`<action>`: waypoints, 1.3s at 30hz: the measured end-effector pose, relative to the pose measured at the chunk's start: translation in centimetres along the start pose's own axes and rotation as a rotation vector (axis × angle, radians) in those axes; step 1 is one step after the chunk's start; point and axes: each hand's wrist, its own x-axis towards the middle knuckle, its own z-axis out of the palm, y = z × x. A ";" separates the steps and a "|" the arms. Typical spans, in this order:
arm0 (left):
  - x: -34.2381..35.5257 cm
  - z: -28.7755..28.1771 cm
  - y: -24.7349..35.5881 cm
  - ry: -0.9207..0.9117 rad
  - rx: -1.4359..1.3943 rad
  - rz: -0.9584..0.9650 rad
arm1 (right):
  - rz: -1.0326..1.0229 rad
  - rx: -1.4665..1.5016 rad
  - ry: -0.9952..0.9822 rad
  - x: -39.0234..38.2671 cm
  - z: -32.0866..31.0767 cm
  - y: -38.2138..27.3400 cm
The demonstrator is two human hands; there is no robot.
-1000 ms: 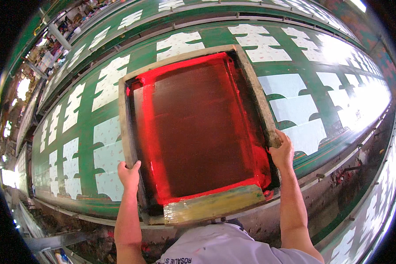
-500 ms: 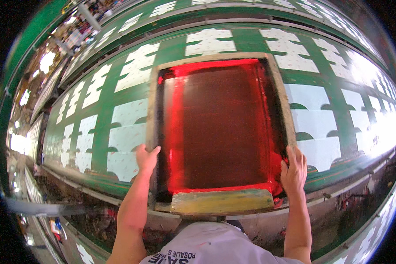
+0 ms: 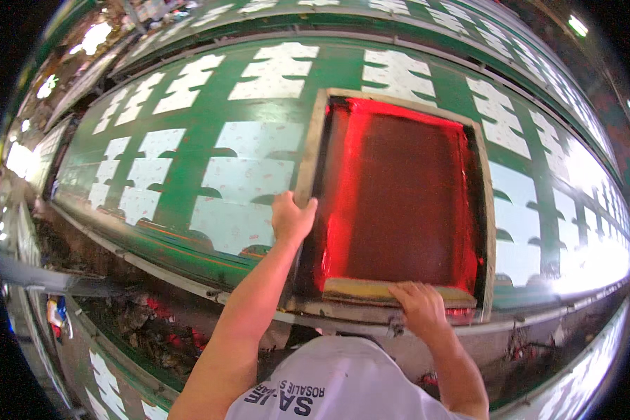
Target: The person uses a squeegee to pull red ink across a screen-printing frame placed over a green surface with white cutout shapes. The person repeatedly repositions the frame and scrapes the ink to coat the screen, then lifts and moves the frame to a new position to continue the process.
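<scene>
A framed printing screen [image 3: 413, 196] with red ink round a dark middle rests on the long green table [image 3: 180, 126]. My left hand [image 3: 292, 213] is closed on the screen's left wooden side. My right hand [image 3: 420, 306] has its fingers curled over a yellowish squeegee [image 3: 362, 287] lying along the near end of the screen. Light, printed cut pieces [image 3: 243, 189] lie in rows on the green surface, left and right of the screen and beyond it.
Another green table [image 3: 399, 8] with light pieces runs along the far side, a further one [image 3: 98, 371] lies at the lower left. A metal rail [image 3: 201, 285] edges the near side of the table. A grey metal bar [image 3: 56, 278] juts in at left, beside clutter.
The screen now sits further right in the view and lower on the table. My right hand has left the screen's right side and moved onto the squeegee. My left hand still holds the left side.
</scene>
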 end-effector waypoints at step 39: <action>-0.6 0.5 0.6 0.067 -0.107 0.135 | 0.111 -0.361 0.199 34.6 -0.1 23.1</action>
